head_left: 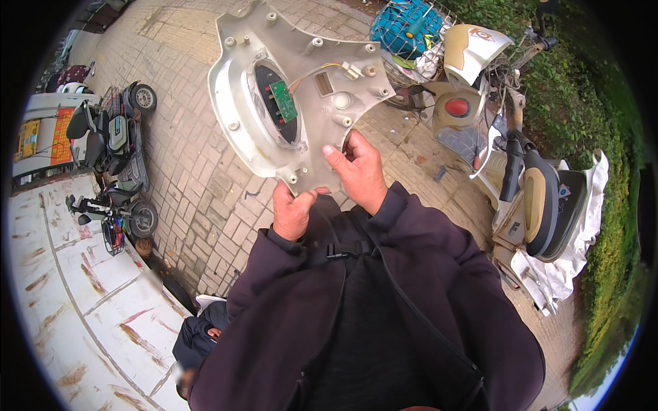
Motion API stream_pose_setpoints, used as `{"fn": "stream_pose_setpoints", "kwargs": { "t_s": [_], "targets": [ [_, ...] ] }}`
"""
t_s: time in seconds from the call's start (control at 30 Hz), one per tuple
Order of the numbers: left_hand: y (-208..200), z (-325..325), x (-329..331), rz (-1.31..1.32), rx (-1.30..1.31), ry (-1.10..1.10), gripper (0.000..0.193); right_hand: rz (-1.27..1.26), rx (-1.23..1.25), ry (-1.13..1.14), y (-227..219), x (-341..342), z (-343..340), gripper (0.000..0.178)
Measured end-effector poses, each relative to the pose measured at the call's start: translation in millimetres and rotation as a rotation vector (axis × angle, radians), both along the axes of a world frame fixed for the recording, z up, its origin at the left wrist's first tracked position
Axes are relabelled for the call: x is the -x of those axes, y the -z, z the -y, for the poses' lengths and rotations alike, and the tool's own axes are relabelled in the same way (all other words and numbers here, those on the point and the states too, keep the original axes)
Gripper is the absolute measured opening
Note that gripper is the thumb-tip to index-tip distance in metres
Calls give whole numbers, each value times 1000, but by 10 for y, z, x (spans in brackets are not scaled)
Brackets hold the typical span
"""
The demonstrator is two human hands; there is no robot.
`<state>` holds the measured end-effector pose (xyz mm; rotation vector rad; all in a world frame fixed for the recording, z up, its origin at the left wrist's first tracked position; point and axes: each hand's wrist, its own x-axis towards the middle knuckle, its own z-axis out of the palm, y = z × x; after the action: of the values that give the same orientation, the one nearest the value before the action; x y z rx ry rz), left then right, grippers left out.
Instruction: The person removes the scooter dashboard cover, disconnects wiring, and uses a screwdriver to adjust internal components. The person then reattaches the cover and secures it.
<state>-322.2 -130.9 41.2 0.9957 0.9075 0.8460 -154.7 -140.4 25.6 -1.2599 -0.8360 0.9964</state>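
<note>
At the frame's centre both hands, left hand [293,211] and right hand [358,171], close their grip on the lower edge of a white scooter panel [301,82] already off the stripped scooter [480,103] at upper right, its green circuit board [282,101] and wiring apparently still attached.

– What is on the right?
– A cream scooter [528,198] with its covers off, on a white sheet [582,253]. A wire basket [411,27] sits behind it.
– And on the left?
– Two dark scooters [113,137] are parked on the brick ground [199,185], beside a rusty white roof [89,301].
</note>
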Motion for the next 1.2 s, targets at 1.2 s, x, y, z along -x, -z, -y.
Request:
{"fn": "stream_pose_setpoints", "kwargs": {
  "t_s": [1.2],
  "targets": [
    [-483,-1389,1302,230,240,241,70,90,-82,136,-675,-417,-916,33]
  ]
}}
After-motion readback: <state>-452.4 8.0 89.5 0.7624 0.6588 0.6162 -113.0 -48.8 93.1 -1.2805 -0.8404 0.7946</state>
